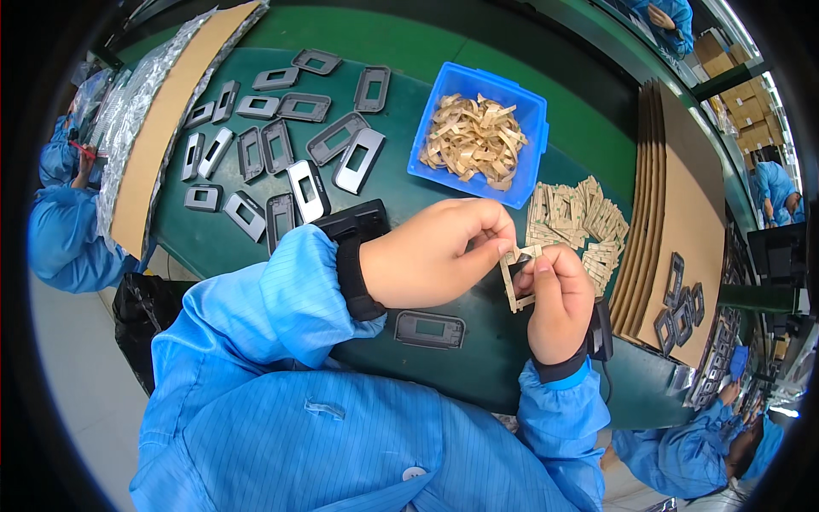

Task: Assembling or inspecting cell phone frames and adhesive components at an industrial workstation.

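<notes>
In front of my chest, both hands pinch a tan rectangular frame of paper-backed adhesive (510, 286). My left hand (426, 256) has thumb and forefinger closed at its upper corner. On its right side, my right hand (559, 303) grips the frame between thumb and curled fingers. The exact contact of the left fingertips is too small to make out. Below my left hand lies a dark grey plastic housing (452, 331) with a rectangular window. Just beyond my hands, flat tan adhesive pieces (563, 218) are spread in a loose pile.
A blue bin (537, 141) holds tan curled strips (473, 141). Several grey and silver housings (311, 192) lie across the table's left side, near a black object (357, 224). Cardboard dividers (653, 213) stand at right, a cardboard strip (162, 136) at left. Other people in blue work nearby.
</notes>
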Motion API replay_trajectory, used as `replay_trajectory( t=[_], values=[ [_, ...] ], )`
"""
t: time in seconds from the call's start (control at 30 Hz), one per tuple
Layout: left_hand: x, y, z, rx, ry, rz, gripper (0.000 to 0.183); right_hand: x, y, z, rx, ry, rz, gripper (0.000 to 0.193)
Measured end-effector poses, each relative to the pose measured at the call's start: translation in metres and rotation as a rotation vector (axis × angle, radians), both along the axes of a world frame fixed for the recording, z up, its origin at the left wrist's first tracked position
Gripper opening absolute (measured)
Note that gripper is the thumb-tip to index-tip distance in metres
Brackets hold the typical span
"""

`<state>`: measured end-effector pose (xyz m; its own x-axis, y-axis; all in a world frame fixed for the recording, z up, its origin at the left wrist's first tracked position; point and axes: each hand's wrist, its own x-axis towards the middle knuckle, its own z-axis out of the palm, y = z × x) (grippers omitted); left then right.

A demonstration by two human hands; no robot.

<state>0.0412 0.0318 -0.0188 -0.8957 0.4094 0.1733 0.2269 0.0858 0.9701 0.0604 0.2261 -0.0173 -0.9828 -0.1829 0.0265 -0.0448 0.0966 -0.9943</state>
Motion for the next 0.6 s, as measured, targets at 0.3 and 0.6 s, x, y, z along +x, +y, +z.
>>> replay_trajectory(
  t=[0.3, 0.6],
  values=[
    [0.002, -0.001, 0.0, 0.098, -0.057, 0.024, 0.004, 0.003, -0.001, -0.002, -0.106, -0.036, -0.037, 0.016],
    [-0.001, -0.004, 0.002, -0.237, 0.613, 0.259, 0.015, 0.01, -0.008, 0.006, -0.128, -0.007, -0.033, 0.008]
  ],
)
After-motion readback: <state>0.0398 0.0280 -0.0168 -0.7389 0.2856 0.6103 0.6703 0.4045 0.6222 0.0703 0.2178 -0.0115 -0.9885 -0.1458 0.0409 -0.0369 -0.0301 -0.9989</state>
